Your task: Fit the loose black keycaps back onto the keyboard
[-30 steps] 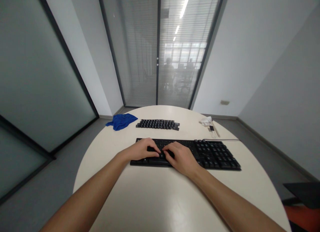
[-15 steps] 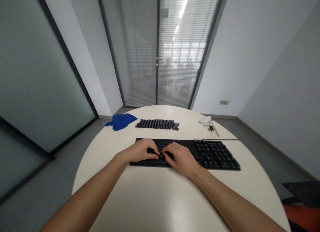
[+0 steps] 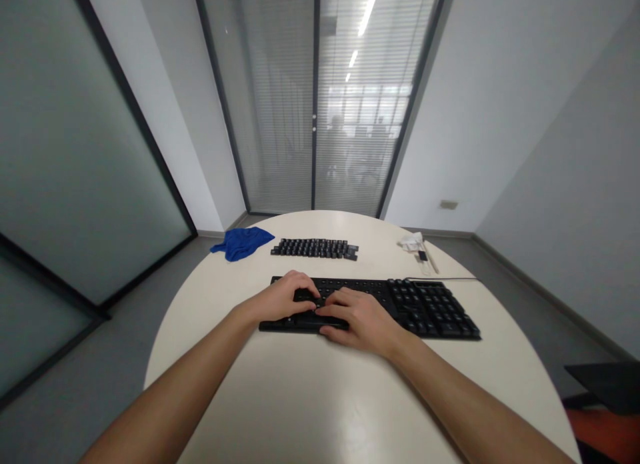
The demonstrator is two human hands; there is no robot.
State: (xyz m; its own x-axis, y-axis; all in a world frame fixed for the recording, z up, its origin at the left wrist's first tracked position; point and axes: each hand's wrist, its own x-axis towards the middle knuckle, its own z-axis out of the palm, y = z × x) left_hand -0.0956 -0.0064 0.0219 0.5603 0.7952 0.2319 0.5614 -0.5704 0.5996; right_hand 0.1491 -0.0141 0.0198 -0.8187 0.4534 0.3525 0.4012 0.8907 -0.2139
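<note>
A black full-size keyboard (image 3: 435,311) lies across the table, its left part largely bare of keycaps and its right part still carrying keys. Over the bare part is my left hand (image 3: 287,297), thumb and forefinger curved with their tips close together; anything small between them is too dark to make out. My right hand (image 3: 357,317) rests beside it, fingers stretched left so their tips come up to the left thumb. Its thumb is apart, at the keyboard's front edge. Behind the keyboard, loose black keycaps (image 3: 315,249) lie in several tidy rows.
A crumpled blue cloth (image 3: 243,243) lies at the back left of the round white table (image 3: 320,397). At the back right are a white crumpled item (image 3: 411,241) and a pale stick (image 3: 431,257). The keyboard's cable (image 3: 445,279) runs right. A chair (image 3: 607,397) stands at lower right.
My right thumb has dropped away from the fingers to the keyboard's front edge, and the right fingers have stretched left. My left forefinger has lifted slightly from the thumb.
</note>
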